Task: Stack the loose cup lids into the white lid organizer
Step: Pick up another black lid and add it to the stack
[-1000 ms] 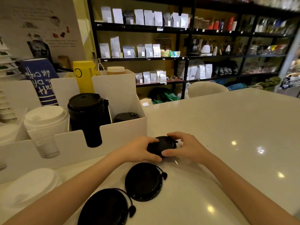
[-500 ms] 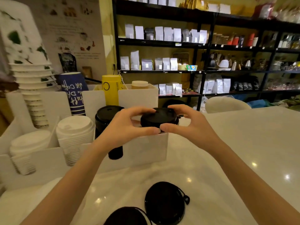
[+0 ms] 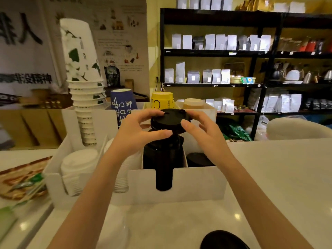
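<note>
A small stack of black cup lids (image 3: 168, 121) is pinched between my left hand (image 3: 138, 133) and my right hand (image 3: 203, 133). It hovers right over the tall black lid stack (image 3: 162, 159) standing in the middle slot of the white lid organizer (image 3: 197, 184). A low pile of black lids (image 3: 198, 159) lies in the slot to the right. White lid stacks (image 3: 79, 168) fill the left slots. Another loose black lid (image 3: 222, 239) rests on the counter at the bottom edge.
Behind the organizer stand a tall tower of white paper cups (image 3: 84, 97), a blue cup stack (image 3: 122, 105) and a yellow cup stack (image 3: 162, 100). A patterned tray (image 3: 19, 178) lies at the left. The white counter (image 3: 280, 177) spreads to the right; dark shelves (image 3: 251, 69) stand behind.
Both hands lifted the black lids off the counter and carried them up and back, over the tall black stack in the organizer. My view has risen and moved closer to the organizer.
</note>
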